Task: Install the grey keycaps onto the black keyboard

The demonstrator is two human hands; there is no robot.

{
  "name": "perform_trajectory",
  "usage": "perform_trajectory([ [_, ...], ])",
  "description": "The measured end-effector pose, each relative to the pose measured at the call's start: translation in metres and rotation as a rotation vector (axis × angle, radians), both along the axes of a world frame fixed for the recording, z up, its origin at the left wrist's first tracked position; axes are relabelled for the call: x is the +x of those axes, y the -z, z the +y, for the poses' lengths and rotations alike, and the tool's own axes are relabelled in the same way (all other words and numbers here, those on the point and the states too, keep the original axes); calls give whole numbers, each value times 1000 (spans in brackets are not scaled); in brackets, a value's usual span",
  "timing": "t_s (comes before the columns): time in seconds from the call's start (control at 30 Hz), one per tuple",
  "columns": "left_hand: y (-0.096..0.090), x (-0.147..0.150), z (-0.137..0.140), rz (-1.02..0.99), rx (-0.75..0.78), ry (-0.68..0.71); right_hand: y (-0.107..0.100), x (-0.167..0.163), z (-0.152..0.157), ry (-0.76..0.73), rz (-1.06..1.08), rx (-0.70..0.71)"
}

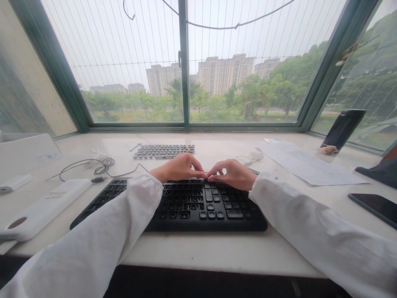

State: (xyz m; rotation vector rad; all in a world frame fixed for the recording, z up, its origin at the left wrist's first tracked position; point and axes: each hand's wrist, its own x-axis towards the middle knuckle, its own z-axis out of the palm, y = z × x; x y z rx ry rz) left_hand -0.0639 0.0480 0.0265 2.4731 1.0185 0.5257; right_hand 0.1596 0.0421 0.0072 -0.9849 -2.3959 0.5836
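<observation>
A black computer keyboard point(204, 225) lies on the pale sill in front of me. Many sockets in its left and middle parts show no keycaps, while caps sit on the keys toward the right. My left hand point(180, 167) reaches over the top edge with thumb and fingers pinched together. Fingertip to fingertip with it, my right hand point(231, 174) is pinched too, just above the upper key row. Whatever is between the fingertips is too small to make out. Behind the keyboard, loose keycaps point(164, 151) are laid out in rows.
A black cable point(107, 165) coils at the left, near a white power bank point(46, 207) and a white box point(27, 151). On the right are paper sheets point(313, 163), a flat phone point(375, 207) and a dark upright device point(343, 128). A green-framed window point(186, 127) bounds the back.
</observation>
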Motion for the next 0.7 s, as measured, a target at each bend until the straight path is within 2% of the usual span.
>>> perform_trajectory([
  [0.3,4,-1,1,12,-83,-49,-2,-2,-4,20,-64,64],
  [0.7,4,2,-1,19,-44,-39,-6,-7,-11,74,-101,110],
])
